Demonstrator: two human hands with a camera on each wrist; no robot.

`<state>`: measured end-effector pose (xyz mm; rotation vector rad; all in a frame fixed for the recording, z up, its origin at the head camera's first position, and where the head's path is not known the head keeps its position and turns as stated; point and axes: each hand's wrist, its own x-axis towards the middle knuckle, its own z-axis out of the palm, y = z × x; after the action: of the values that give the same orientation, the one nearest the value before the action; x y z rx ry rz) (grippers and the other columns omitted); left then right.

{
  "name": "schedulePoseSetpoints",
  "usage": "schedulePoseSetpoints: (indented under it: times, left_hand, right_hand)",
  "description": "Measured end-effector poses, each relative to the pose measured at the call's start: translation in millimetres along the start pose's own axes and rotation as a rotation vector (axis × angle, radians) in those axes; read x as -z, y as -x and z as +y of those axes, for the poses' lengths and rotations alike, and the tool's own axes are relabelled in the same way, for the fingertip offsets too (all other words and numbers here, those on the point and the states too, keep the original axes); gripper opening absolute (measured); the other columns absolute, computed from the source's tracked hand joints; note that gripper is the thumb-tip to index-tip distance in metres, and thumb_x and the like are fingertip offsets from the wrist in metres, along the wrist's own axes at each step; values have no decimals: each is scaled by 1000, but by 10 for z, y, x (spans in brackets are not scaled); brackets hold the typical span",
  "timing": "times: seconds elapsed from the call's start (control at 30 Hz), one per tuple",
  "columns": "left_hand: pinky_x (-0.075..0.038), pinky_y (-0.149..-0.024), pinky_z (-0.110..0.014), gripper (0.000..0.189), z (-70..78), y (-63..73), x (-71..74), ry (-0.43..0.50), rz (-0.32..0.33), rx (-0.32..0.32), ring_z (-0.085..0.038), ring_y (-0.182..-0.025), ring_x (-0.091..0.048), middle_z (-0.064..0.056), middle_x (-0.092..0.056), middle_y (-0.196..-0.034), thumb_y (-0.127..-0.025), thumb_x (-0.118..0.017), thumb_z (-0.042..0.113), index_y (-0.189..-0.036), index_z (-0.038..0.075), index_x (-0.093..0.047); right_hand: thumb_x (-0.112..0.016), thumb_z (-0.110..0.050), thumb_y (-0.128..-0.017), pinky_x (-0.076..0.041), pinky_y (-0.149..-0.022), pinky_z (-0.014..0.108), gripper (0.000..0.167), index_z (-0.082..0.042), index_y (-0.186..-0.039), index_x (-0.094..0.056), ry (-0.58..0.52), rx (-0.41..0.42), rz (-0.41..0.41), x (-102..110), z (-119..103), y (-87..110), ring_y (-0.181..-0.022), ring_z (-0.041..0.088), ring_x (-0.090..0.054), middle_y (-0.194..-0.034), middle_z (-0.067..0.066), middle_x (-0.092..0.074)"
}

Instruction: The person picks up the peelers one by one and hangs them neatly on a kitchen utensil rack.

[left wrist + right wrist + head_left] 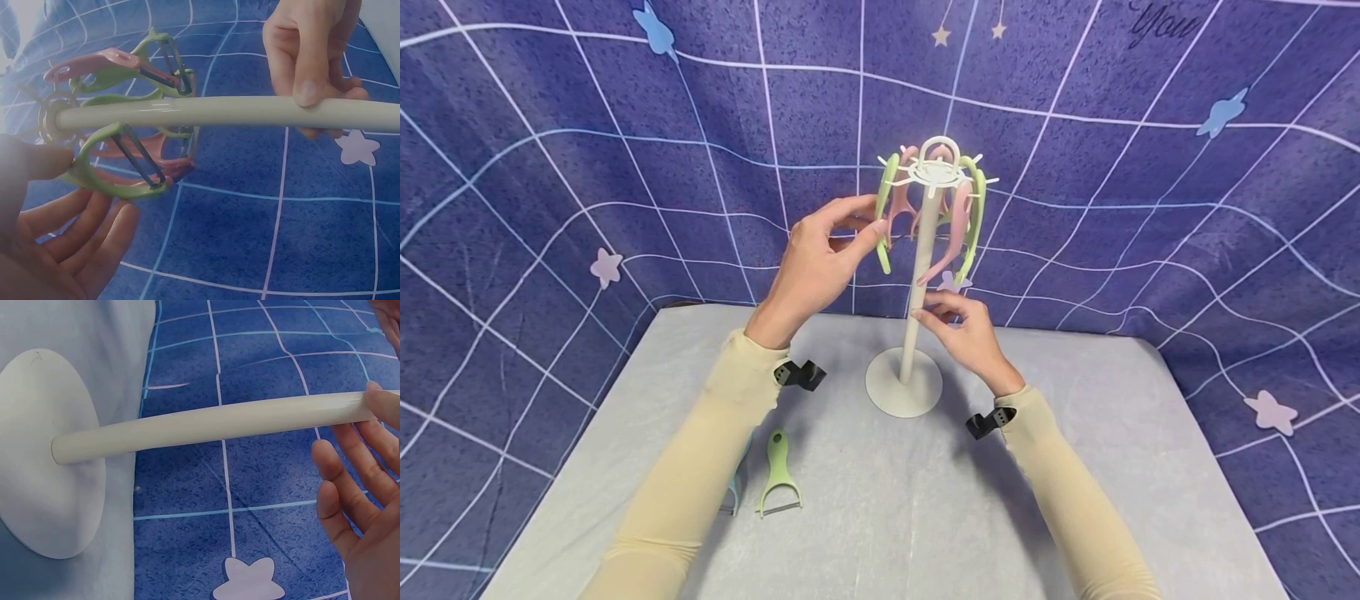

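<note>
A cream stand (912, 342) with a round base and a ring of hooks on top stands upright on the table. My left hand (820, 262) pinches a green peeler (94, 178) between thumb and fingers at the ring's left side. Its handle top is up by a hook; whether it hangs there I cannot tell. Around the ring hang several other peelers, among them a pink peeler (958, 229) and a green one at the right. Lower down, my right hand (964, 335) grips the pole with thumb and fingers, as the right wrist view also shows.
On the grey-covered table (865, 500) lies another green peeler (778, 458), blade end toward me. Beside it a blue peeler (733, 492) is partly hidden under my left sleeve. A blue curtain (715, 108) with grid lines and stars surrounds the table's back and sides.
</note>
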<state>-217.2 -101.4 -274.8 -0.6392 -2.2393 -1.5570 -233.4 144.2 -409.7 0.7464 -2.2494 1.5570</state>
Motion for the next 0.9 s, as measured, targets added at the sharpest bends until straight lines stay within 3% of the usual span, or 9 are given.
schedulePoseSetpoints:
  times: [0.5,0.63,0.9]
  left_hand:
    - [-61,-97,-33,42,-110,172,49,-56,-25,24,-8,-117,-68,9,-70,-138,-105,-70,39,-143,21,-69]
    - [-61,-98,-34,42,-184,309,124,-90,-9,39,-10,-118,-68,8,-69,-139,-105,-71,37,-143,21,-68]
    - [-62,-97,-33,40,-459,720,179,-124,-21,107,-14,-115,-69,2,-72,-132,-105,-73,32,-142,17,-69]
  right_hand:
    - [-79,0,-96,-60,-81,33,19,2,-115,-80,-17,-19,-2,-36,31,1,-85,35,-72,-102,20,-79]
    - [-78,3,-96,-60,-80,34,18,6,-114,-79,-18,-24,-8,-40,-7,-6,-83,38,-71,-99,25,-77]
    - [-77,4,-96,-60,-80,34,16,7,-111,-79,-41,-24,-3,-2,-335,29,-83,41,-70,-99,28,-76]
